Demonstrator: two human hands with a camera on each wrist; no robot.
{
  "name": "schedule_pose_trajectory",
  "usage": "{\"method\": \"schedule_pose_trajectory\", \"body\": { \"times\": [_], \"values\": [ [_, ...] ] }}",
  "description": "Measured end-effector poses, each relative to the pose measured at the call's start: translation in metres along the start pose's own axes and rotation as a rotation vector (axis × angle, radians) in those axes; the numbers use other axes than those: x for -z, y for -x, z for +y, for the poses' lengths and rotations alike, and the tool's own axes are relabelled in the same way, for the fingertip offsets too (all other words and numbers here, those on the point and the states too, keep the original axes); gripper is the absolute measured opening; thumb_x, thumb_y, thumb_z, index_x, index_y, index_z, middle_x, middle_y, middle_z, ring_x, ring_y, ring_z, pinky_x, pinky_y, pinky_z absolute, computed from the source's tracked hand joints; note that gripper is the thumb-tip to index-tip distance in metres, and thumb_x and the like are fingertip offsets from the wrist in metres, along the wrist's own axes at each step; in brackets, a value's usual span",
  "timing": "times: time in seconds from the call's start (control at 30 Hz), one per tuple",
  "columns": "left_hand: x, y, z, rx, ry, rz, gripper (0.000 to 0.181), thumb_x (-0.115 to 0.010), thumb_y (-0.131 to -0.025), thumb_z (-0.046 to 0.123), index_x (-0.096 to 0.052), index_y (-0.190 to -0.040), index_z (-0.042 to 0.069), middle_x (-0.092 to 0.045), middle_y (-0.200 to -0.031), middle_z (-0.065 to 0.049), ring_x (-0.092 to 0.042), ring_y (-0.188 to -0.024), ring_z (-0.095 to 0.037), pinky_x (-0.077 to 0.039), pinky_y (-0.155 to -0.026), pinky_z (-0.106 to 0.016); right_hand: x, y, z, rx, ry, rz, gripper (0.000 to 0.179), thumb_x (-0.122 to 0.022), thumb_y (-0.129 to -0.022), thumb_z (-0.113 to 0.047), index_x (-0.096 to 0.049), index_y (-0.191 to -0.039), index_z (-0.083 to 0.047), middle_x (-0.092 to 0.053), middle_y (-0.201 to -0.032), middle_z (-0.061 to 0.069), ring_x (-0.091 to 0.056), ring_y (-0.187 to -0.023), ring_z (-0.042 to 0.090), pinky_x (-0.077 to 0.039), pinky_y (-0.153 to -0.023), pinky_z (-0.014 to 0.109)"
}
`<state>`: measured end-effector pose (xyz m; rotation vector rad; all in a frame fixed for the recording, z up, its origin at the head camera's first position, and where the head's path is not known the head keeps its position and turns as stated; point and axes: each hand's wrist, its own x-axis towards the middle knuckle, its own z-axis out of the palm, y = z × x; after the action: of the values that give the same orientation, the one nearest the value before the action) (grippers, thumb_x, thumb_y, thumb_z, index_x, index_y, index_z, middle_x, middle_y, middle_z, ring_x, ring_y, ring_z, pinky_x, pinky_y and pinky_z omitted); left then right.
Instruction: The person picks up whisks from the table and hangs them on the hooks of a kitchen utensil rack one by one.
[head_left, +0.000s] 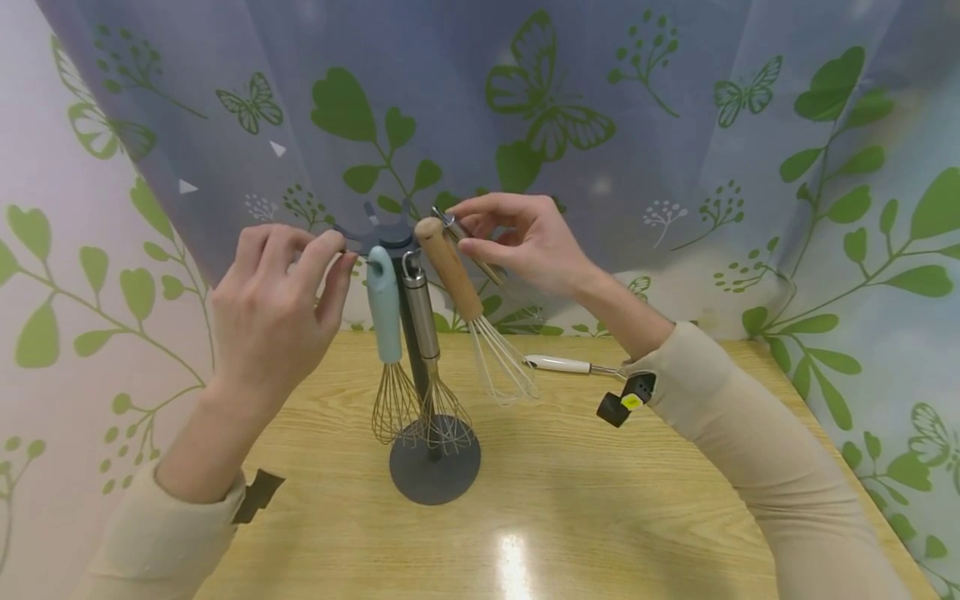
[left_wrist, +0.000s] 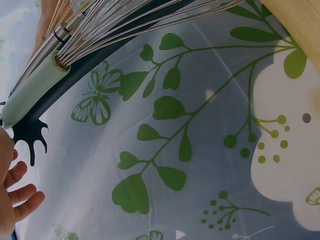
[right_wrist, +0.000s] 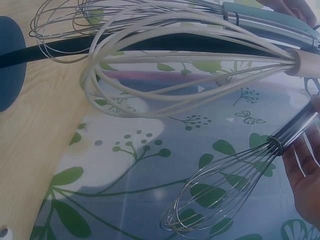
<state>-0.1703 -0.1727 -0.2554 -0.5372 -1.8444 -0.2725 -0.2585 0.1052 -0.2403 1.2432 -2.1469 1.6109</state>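
Note:
A dark whisk stand [head_left: 431, 479] with a round base and hooked top stands on the table. From it hang a light blue-handled whisk [head_left: 384, 312], a steel-handled whisk [head_left: 422, 321] and a wooden-handled whisk [head_left: 455, 271]. My left hand [head_left: 273, 287] pinches a hook arm at the stand's top left, beside the blue handle. With thumb and fingers, my right hand [head_left: 532, 242] holds a smaller steel whisk [right_wrist: 295, 127] by its handle, behind the wooden one at the top right. Its wires angle down, seen best in the right wrist view.
Behind the stand, a white-handled utensil [head_left: 558, 364] lies on the wooden table [head_left: 600, 500], its far end hidden by my right sleeve. A patterned curtain [head_left: 450, 108] with leaves and butterflies hangs close at the back.

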Motion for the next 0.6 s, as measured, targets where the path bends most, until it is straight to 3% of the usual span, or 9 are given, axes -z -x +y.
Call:
{"method": "schedule_pose_trajectory", "body": {
  "times": [0.23, 0.6],
  "values": [
    [0.0003, 0.0, 0.0, -0.003, -0.002, -0.004, 0.018, -0.061, -0.106, 0.023, -0.068, -0.108, 0.006, -0.066, -0.093, -0.019, -0.061, -0.097, -0.042, -0.051, -0.058, -0.053, -0.0013, 0.0002, 0.0001, 0.001, -0.001, -0.005, 0.031, -0.075, -0.095, -0.003, -0.071, -0.124, 0.007, -0.074, -0.094, -0.003, -0.067, -0.085, 0.014, -0.049, -0.06, 0.024],
    [0.0004, 0.0002, 0.0003, 0.002, 0.003, -0.004, 0.018, -0.062, -0.106, 0.022, -0.068, -0.107, 0.006, -0.066, -0.093, -0.019, -0.061, -0.097, -0.042, -0.051, -0.059, -0.052, -0.0088, 0.0038, 0.0033, -0.024, -0.002, -0.024, 0.032, -0.072, -0.093, 0.006, -0.071, -0.125, 0.008, -0.075, -0.103, -0.004, -0.069, -0.086, 0.013, -0.06, -0.072, 0.028]
  ]
}}
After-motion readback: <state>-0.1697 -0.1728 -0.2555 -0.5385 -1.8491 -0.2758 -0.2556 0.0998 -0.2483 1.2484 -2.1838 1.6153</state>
